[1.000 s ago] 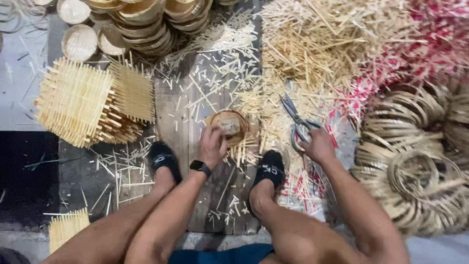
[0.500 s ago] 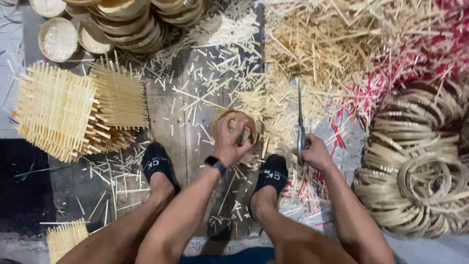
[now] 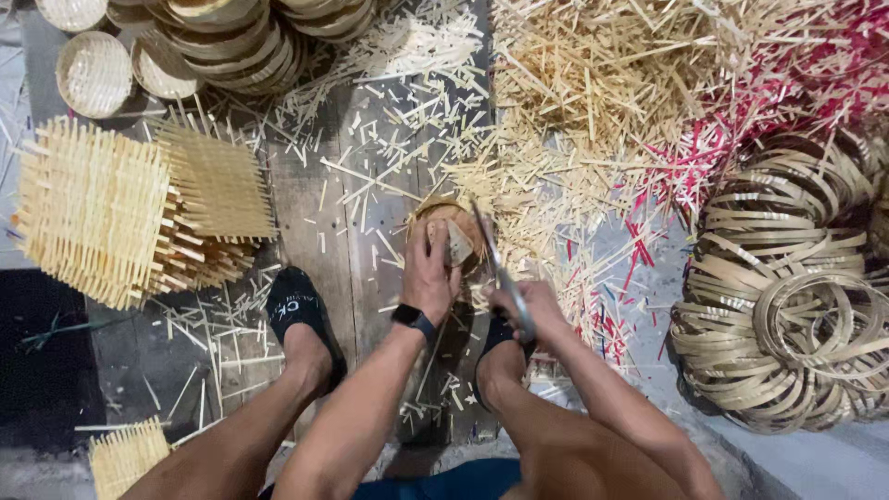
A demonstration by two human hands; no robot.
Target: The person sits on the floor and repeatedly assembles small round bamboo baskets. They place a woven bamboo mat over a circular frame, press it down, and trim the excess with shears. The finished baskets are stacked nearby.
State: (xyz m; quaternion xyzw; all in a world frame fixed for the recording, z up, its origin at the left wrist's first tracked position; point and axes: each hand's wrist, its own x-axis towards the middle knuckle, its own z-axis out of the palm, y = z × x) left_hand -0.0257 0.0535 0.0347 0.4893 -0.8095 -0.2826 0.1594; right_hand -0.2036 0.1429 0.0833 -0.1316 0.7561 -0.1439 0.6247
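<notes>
A small round woven basket (image 3: 447, 233) is being held on the wooden floorboards (image 3: 324, 231), just ahead of the person's feet and near the middle of the view. It is being gripped from the near side by the left hand (image 3: 429, 276), whose fingers are being curled over its rim; a dark band is being worn on that wrist. A pair of scissors (image 3: 500, 268) is being held in the right hand (image 3: 530, 310), which is being closed around the handles, and the blades are being pointed up along the right edge of the basket, touching or almost touching it; which cannot be told. Dark slippers (image 3: 298, 310) are being worn on both feet, planted either side of the hands. Short cut bamboo slivers (image 3: 389, 120) are being left scattered over the boards all around. To the left, square woven bamboo mats (image 3: 102, 208) with bristling ends are being kept in a loose stack. At the top left, finished round baskets (image 3: 213, 42) are being stored nested together. A big heap of pale bamboo sticks (image 3: 593, 83), mixed with red ones, is being kept at the top right, and coiled bamboo strip rings (image 3: 787, 287) are being piled at the right.
</notes>
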